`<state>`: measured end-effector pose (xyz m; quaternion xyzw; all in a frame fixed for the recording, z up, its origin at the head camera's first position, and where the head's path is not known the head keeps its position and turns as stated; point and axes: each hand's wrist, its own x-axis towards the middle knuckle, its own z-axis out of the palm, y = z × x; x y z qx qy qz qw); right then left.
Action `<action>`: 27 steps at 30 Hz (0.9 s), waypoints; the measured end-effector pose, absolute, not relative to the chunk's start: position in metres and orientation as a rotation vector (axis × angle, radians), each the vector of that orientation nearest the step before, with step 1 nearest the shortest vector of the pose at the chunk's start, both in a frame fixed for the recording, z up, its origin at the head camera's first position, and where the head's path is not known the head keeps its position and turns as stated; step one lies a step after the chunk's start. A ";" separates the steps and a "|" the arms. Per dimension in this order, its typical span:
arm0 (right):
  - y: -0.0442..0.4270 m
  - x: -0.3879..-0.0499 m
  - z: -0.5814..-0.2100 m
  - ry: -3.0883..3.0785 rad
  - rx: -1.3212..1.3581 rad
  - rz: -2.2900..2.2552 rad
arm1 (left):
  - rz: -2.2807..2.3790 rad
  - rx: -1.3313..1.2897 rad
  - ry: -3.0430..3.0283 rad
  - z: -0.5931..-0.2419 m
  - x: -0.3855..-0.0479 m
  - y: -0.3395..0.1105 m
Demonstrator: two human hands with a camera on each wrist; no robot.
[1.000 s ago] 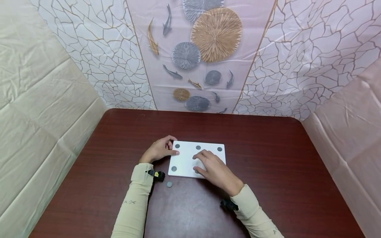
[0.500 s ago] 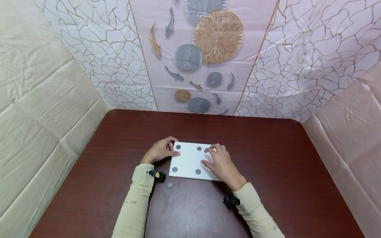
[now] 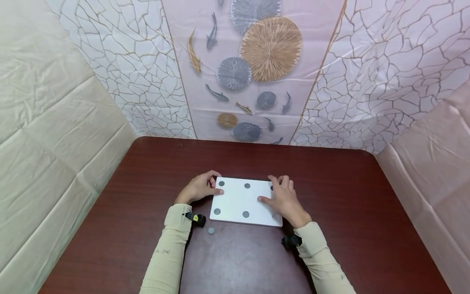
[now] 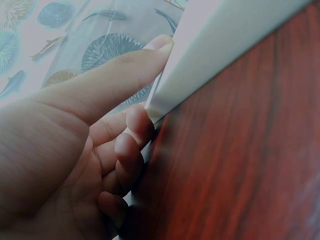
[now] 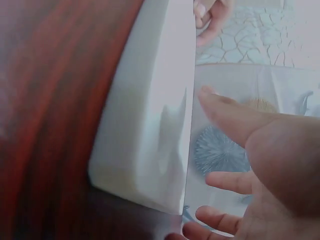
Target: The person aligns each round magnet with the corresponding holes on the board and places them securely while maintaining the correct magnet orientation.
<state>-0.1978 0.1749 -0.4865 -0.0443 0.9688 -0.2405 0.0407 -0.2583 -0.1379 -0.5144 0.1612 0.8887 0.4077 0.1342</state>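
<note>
A flat white box with several grey round discs on its top lies on the dark red table, seen edge-on in the left wrist view. My left hand holds its far left corner, the thumb on top and the other fingers curled at the side. Over the right end is my right hand, fingers spread and loosely bent, partly covering the discs there. In the right wrist view the thumb of that hand stands apart from the box's top, and nothing shows in its grasp.
One loose grey disc lies on the table just in front of the box's near left corner. Behind the table's far edge hangs a patterned cloth, and plain beige cloth hangs at the left side.
My right hand has moved right across the box's top, from its middle to its right end, uncovering a disc at the near edge. The left hand keeps its hold on the corner.
</note>
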 end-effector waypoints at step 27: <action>0.200 -0.219 -0.507 2.831 -0.117 -0.896 | 1.198 0.463 2.550 -0.514 -0.259 -0.138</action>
